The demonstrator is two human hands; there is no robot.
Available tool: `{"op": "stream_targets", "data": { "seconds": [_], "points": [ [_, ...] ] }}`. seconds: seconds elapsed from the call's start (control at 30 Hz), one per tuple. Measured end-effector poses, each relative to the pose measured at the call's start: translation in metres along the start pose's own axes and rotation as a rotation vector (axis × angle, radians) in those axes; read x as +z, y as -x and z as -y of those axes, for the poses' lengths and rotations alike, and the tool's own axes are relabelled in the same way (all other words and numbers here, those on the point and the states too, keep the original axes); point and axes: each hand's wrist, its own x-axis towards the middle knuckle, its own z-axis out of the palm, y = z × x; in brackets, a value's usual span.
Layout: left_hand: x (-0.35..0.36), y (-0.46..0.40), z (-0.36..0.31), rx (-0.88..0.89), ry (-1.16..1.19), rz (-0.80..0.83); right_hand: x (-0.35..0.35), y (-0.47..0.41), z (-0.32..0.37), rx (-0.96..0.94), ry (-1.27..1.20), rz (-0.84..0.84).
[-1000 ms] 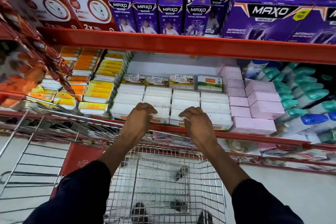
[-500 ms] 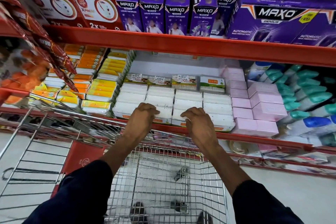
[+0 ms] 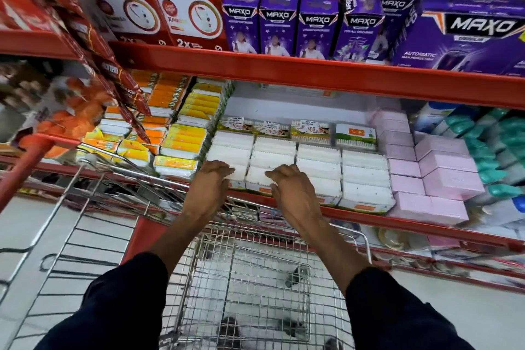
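Observation:
White flat packs point(image 3: 318, 163) lie in several columns on the lower red shelf point(image 3: 397, 219). My left hand point(image 3: 208, 187) lies on the front pack of the leftmost column point(image 3: 241, 172), its fingers curled over the pack's top. My right hand point(image 3: 292, 193) lies on the front pack of the second column point(image 3: 257, 176), fingers bent and spread over its near end. Both packs lie in their rows on the shelf. Dark sleeves cover both forearms.
A wire shopping trolley point(image 3: 250, 287) stands under my arms, against the shelf. Yellow and orange packs point(image 3: 184, 133) lie left of the white ones; pink boxes point(image 3: 443, 176) and teal-capped bottles point(image 3: 500, 145) lie right. Purple and red cartons fill the upper shelf point(image 3: 312, 71). Red sachet strips point(image 3: 113, 71) hang at left.
Both hands have shifted about one column to the left along the front row of white packs. The view has also moved closer and swung a little.

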Motion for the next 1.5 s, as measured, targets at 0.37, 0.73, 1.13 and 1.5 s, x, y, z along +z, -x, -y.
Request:
{"op": "stream_targets", "data": {
  "seconds": [0.37, 0.73, 1.13, 1.5],
  "points": [
    [0.004, -0.009, 0.003, 0.108, -0.041, 0.007, 0.005, -0.004, -0.009, 0.028, 0.030, 0.007],
    [0.030, 0.035, 0.025, 0.236, -0.347, 0.120, 0.043, 0.030, 0.012, -0.060, 0.223, 0.074],
    [0.039, 0.036, 0.029, 0.250, -0.333, 0.143, 0.051, 0.030, 0.004, -0.060, 0.242, 0.128],
    [0.069, 0.029, -0.068, 0.479, -0.233, 0.136, -0.011, 0.092, -0.074, 0.178, 0.224, -0.086]
  ]
}}
